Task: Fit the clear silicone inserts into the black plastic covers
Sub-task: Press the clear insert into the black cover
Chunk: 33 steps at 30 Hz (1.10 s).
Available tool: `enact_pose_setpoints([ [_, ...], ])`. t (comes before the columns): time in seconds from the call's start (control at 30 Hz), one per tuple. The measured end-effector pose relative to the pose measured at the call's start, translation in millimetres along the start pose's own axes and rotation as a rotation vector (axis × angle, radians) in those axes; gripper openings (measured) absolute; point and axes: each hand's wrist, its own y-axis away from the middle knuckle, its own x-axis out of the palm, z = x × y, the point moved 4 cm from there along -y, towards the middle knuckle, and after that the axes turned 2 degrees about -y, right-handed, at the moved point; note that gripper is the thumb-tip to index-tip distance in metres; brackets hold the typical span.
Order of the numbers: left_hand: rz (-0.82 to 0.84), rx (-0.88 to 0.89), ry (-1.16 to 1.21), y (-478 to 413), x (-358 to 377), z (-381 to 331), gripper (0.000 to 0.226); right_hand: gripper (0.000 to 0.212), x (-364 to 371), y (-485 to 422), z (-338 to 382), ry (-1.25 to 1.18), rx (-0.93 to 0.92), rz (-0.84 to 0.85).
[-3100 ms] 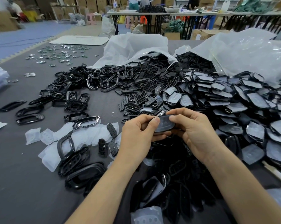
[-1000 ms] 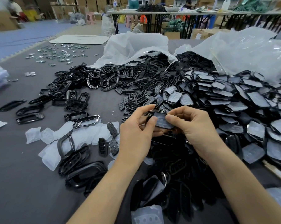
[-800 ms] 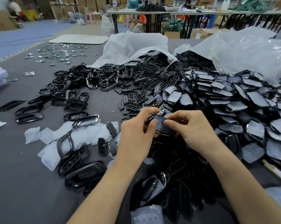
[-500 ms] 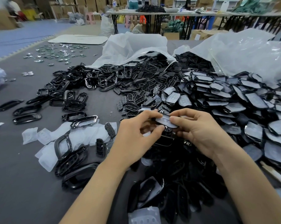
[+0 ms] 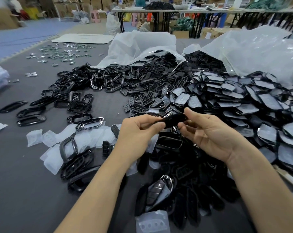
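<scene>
Black cover (image 5: 173, 121), translucent white inserts (image 5: 85, 137), grey table (image 5: 24, 190).

A black cover (image 5: 175, 119) is held roughly level above the worktop (image 5: 24, 190), pinched at its ends by the left grip (image 5: 135, 137) and right grip (image 5: 213, 137). Clear silicone inserts (image 5: 91, 135) lie scattered to its left, and fitted covers (image 5: 246, 105) are piled to its right.

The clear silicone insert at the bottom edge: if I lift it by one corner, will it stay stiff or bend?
Probably it bends: the clear silicone insert looks thin and translucent, with moulded button bumps. It seems light for its size. It lies flat, so rolling is unlikely.
</scene>
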Motion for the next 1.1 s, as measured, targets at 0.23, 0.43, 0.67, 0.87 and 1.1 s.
enact_pose_setpoints([
  [0.23,0.087,-0.191,0.477,0,9,2,0.008,0.009,6,-1,-1,0.043,-0.080,0.022],
  [0.43,0.056,-0.283,0.681,2,14,3,0.033,0.012,11,-4,-8,-0.067,-0.086,0.033],
  [0.67,0.036,-0.273,0.723,2,16,3,0.029,0.015,13,-4,-11,-0.149,-0.096,0.082],
  [0.87,0.053,-0.181,0.669,4,14,0,0.011,0.011,17,-3,-12,-0.185,-0.090,0.109],
  [1.1,-0.063,-0.045,0.518,3,10,-4,0.031,0.012,20,-3,-14,-0.187,-0.079,0.079],
])
